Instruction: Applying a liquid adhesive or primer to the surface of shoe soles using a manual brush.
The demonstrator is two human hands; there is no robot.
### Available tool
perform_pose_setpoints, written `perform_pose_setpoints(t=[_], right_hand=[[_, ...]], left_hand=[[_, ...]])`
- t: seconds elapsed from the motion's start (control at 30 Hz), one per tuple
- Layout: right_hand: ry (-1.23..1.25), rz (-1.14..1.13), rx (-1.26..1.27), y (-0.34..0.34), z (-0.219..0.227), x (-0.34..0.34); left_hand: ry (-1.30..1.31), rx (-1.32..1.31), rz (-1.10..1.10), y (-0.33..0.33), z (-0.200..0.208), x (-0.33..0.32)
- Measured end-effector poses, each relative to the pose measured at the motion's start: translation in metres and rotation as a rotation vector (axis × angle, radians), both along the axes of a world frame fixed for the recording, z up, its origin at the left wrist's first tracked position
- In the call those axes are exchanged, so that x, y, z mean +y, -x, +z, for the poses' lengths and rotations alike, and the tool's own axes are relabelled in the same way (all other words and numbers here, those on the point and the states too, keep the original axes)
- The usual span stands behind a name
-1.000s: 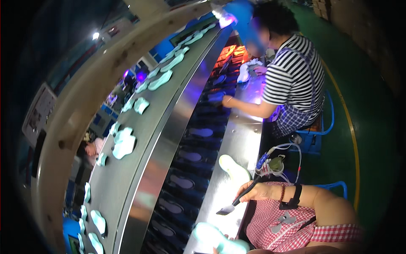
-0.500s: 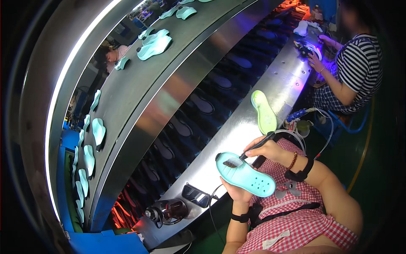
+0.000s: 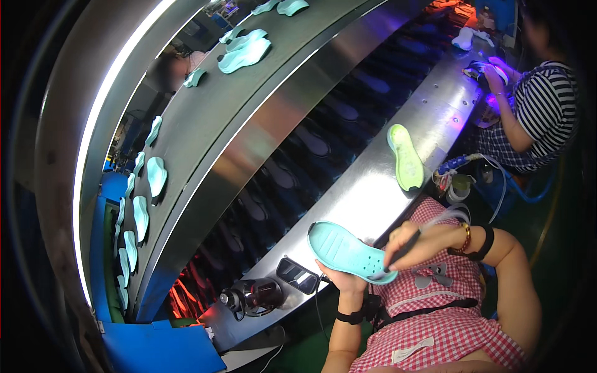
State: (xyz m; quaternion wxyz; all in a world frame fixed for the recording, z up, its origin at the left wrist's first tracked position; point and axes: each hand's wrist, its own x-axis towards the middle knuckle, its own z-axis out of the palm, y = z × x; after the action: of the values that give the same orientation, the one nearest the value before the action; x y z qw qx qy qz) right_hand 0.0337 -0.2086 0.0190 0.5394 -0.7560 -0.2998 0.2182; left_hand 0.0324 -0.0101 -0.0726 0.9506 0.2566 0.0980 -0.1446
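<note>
Turquoise sole (image 3: 342, 247) is held by left fingers (image 3: 328, 271), brush (image 3: 406, 253) by right fingers (image 3: 398, 237); white apron tag (image 3: 412, 350) looks illegible.

On the metal worktop (image 3: 357, 202), a hand could pass over the bare stretch between the turquoise sole (image 3: 339, 245), held over the near edge, and the yellow-green sole (image 3: 405, 158). The right hand (image 3: 413, 245) and its brush (image 3: 407, 252) block the turquoise sole's holed end from above, while a black rectangular device (image 3: 298, 275) and dark bottle (image 3: 254, 298) obstruct the lower-left end. Beyond the yellow-green sole, bare metal continues toward the co-worker's hands (image 3: 495, 78), with a blue hose (image 3: 454, 165) crowding the near edge.
</note>
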Motion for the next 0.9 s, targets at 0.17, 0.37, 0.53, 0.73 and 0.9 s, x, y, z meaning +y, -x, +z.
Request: perform_pose_setpoints(t=[0.17,0.37,0.53,0.73,0.9], right_hand=[[-0.269,-0.413,0.082,-0.016,0.013,0.015],[-0.299,-0.146,0.082,-0.003,0.009,0.013],[-0.213,-0.106,-0.07,-0.001,0.006,0.006],[-0.232,-0.283,-0.039,0.005,0.0,-0.004],[-0.344,-0.012,-0.06,0.011,-0.004,-0.008]], left_hand=[[0.242,-0.222,-0.237,0.006,0.012,-0.023],[0.216,-0.357,-0.01,0.006,0.024,-0.021],[0.133,-0.15,0.108,-0.001,0.024,-0.017],[0.052,-0.126,0.261,-0.007,0.03,-0.012],[0.103,-0.216,0.322,-0.01,0.037,-0.005]])
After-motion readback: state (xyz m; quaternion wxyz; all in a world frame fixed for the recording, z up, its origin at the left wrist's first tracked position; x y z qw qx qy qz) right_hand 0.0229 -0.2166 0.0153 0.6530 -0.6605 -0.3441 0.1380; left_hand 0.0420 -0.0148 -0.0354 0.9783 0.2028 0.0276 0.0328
